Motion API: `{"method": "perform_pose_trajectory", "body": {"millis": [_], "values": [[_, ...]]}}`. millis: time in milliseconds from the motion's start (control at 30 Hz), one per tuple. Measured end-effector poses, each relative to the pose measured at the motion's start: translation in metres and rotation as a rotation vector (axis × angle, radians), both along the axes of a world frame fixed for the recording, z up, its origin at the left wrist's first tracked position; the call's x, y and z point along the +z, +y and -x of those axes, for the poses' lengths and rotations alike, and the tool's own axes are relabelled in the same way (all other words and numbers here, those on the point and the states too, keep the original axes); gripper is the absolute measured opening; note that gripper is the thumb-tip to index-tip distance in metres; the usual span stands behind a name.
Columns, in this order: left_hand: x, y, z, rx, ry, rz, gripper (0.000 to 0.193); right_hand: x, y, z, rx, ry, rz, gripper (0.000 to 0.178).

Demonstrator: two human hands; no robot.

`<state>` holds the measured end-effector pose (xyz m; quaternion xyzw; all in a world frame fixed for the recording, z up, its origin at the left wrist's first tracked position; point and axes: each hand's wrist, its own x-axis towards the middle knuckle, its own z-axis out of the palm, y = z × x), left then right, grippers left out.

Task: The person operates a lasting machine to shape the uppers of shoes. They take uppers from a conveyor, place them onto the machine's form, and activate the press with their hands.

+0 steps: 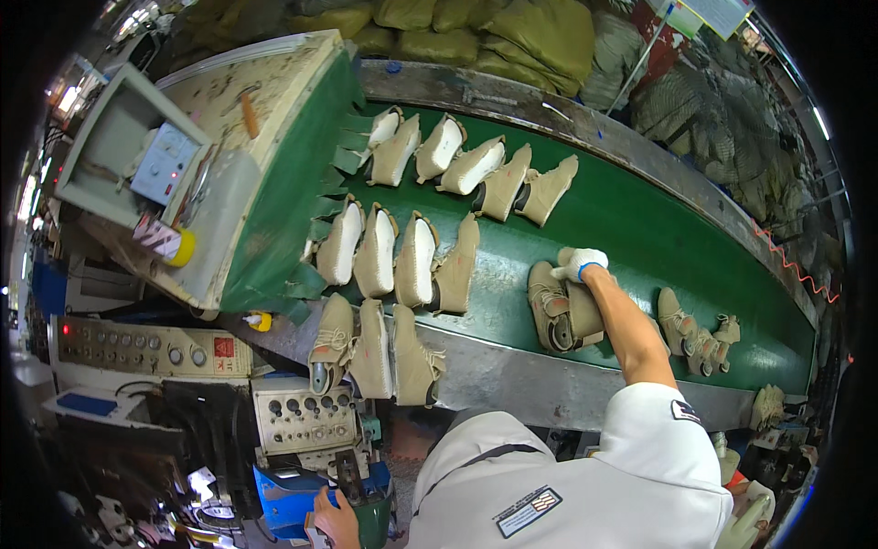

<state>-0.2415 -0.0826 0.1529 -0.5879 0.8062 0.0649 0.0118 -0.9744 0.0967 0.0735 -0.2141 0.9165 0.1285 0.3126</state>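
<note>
My right hand (582,263), in a white glove with a blue cuff, is closed on the toe end of a tan shoe (583,311) over the green belt (631,215). Against it on the left stands another tan laced shoe (547,306), its dark opening toward me. Down at the lower left, my left hand (337,520) is bare and bent beside a blue and green machine (291,499). Its fingers curl at a small object there that I cannot make out.
Two rows of tan shoes (416,256), several with white soles up, lie on the belt by a green fringed tunnel (293,183). Three shoes (370,352) rest on the metal near edge. More shoes (677,320) stand at right. A control panel (306,421) sits below.
</note>
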Motion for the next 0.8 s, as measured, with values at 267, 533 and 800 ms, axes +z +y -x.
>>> {"method": "perform_pose_trajectory", "body": {"millis": [267, 533, 800], "values": [[0.017, 0.004, 0.046, 0.061, -0.33, -0.131, 0.049, -0.133, -0.014, 0.035, 0.215, -0.166, -0.259, 0.046], [0.013, 0.004, 0.069, 0.099, -0.26, -0.1, 0.043, -0.096, -0.07, 0.048, 0.019, -0.057, 0.057, 0.039], [-0.022, 0.001, 0.028, 0.181, -0.224, -0.045, 0.027, -0.079, -0.199, -0.111, 0.023, -0.311, 0.65, 0.048]]}}
